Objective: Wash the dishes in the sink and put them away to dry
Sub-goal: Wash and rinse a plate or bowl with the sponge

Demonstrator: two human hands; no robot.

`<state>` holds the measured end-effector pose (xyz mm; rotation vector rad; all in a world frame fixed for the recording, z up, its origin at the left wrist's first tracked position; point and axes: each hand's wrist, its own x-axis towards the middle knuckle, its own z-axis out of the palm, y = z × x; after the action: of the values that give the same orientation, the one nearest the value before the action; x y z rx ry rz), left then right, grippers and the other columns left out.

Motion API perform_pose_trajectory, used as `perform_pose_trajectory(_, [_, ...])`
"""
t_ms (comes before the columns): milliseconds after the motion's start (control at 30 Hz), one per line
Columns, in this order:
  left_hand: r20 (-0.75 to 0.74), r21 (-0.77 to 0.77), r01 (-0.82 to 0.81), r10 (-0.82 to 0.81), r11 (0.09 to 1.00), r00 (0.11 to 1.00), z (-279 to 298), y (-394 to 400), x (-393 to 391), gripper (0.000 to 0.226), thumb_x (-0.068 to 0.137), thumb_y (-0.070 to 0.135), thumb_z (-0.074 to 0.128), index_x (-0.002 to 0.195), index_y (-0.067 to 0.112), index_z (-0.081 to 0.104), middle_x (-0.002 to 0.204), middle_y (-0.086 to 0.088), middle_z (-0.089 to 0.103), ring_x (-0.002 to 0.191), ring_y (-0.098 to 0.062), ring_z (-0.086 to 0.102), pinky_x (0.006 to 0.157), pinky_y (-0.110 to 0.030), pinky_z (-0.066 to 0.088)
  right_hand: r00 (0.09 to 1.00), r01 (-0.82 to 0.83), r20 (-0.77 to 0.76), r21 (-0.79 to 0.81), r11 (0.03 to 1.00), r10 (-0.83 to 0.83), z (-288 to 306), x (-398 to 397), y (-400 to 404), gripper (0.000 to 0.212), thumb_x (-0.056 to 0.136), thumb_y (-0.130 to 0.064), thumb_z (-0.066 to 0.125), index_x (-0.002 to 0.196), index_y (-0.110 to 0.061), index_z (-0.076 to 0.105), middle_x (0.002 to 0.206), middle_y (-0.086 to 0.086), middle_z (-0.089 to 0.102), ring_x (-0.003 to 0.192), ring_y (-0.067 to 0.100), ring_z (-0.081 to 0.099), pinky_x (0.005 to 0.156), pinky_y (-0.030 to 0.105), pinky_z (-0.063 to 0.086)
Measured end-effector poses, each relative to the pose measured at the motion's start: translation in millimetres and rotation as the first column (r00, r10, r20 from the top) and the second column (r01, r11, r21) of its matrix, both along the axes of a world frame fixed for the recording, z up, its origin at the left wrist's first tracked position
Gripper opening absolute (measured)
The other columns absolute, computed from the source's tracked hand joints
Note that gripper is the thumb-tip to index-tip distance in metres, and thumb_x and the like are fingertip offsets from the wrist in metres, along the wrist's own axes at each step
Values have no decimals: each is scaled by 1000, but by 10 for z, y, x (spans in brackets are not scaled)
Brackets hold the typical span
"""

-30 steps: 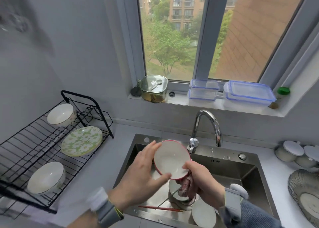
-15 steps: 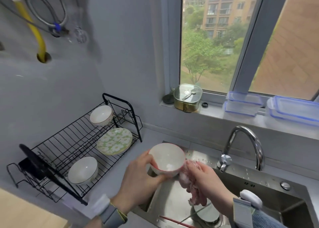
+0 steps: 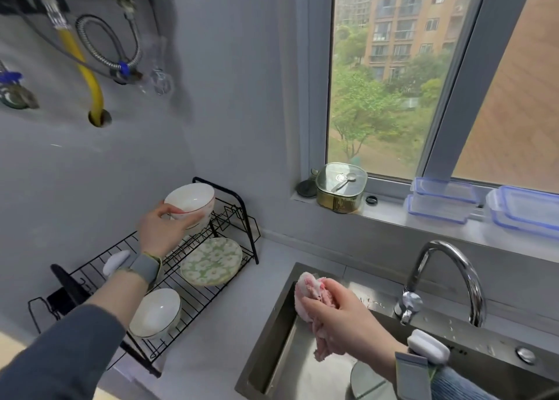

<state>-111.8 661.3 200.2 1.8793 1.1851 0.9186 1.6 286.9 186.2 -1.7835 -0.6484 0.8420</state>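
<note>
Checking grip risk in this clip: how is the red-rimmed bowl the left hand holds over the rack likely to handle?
The red-rimmed bowl looks glazed ceramic, so probably rigid and breakable. Just washed, it may be slippery; the left hand grips its rim. Its rounded side could roll on the rack wires.

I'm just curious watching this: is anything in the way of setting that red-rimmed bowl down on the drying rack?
Possibly: the left hand holds the red-rimmed bowl over the rack's far end, and another white bowl's rim seems to show just beneath it. The plate lies nearer.

Left arm's got a dark grey sleeve (image 3: 60, 348) and a grey wristband (image 3: 144, 268) with a white sensor pod (image 3: 116, 262) — right wrist wears the same, over a blue sleeve (image 3: 453, 384).
</note>
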Motion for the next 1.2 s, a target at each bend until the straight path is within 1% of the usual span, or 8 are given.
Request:
perform_pose_trajectory(233, [-65, -106, -111, 104, 988, 992, -204, 304, 154, 44, 61, 51, 95, 82, 19, 73, 125, 5, 67, 114, -24, 61, 89, -33, 48, 999, -46, -28, -74, 996, 44, -121, -6, -36, 25, 79, -38, 68, 100, -25, 66, 92, 9, 74, 83, 25, 75, 83, 44, 59])
perform_pose_trajectory(633, [-301, -188, -151, 90, 970, 949, -341, 469, 288, 56, 69, 62, 85, 99, 16, 72, 102, -6, 66, 90, -27, 60, 86, -38, 52, 999, -37, -35, -153, 988, 32, -368, 99, -100, 31, 73, -51, 66, 96, -29, 66, 93, 4, 74, 90, 24, 74, 90, 47, 59])
perform_pose_trajectory(833, [-382, -217, -45, -43, 975, 923, -411, 506, 265, 90, 71, 60, 86, 140, 12, 56, 145, -15, 55, 127, -38, 56, 108, -47, 46, 997, -47, -65, -161, 986, 37, -344, 90, -108, 22, 84, -34, 65, 102, -22, 65, 91, 9, 73, 84, 29, 74, 81, 52, 62])
perform_pose_trajectory(933, [-325, -310, -55, -52, 949, 944, -604, 822, 195, 139, 41, 82, 85, 151, 9, 41, 150, -16, 50, 135, -38, 51, 113, -52, 41, 995, -63, -91, -177, 982, 47, -398, 87, -106, 24, 83, -32, 66, 104, -20, 64, 82, 2, 69, 71, 20, 68, 81, 56, 61])
perform_pose_trajectory(1000, [-261, -335, 28, -121, 942, 958, -1322, 1588, 347, 161, 19, 91, 79, 152, 9, 41, 147, -10, 54, 133, -36, 55, 108, -63, 42, 993, -25, -121, -191, 981, 2, -503, 113, -215, 26, 78, -35, 67, 101, -23, 63, 79, -1, 68, 68, 20, 65, 80, 59, 61])
perform_pose_trajectory(1100, [-264, -266, 83, -156, 960, 952, -1486, 1558, 335, 106, 48, 87, 79, 139, 42, 51, 142, -10, 60, 118, -33, 64, 92, -63, 53, 982, 8, -183, -224, 975, -50, -705, 116, -369, 23, 77, -38, 69, 97, -29, 62, 79, 2, 68, 67, 24, 66, 72, 56, 64])
perform_pose_trajectory(1167, [-276, -155, 184, -221, 971, 935, -1698, 1181, 299, 75, 68, 69, 81, 130, 34, 56, 140, -10, 58, 123, -33, 60, 97, -59, 52, 979, 58, -169, -292, 955, -111, -917, 58, -588, 23, 73, -40, 70, 93, -31, 62, 80, 1, 69, 67, 23, 67, 67, 47, 63])
perform_pose_trajectory(1200, [-352, 16, 235, -215, 972, 911, -1133, 235, 251, 62, 75, 53, 84, 126, 31, 58, 141, -10, 54, 131, -32, 52, 105, -55, 47, 982, 73, -141, -328, 942, -125, -1011, 37, -700, 23, 72, -41, 71, 90, -30, 61, 78, -1, 68, 67, 22, 66, 64, 44, 60])
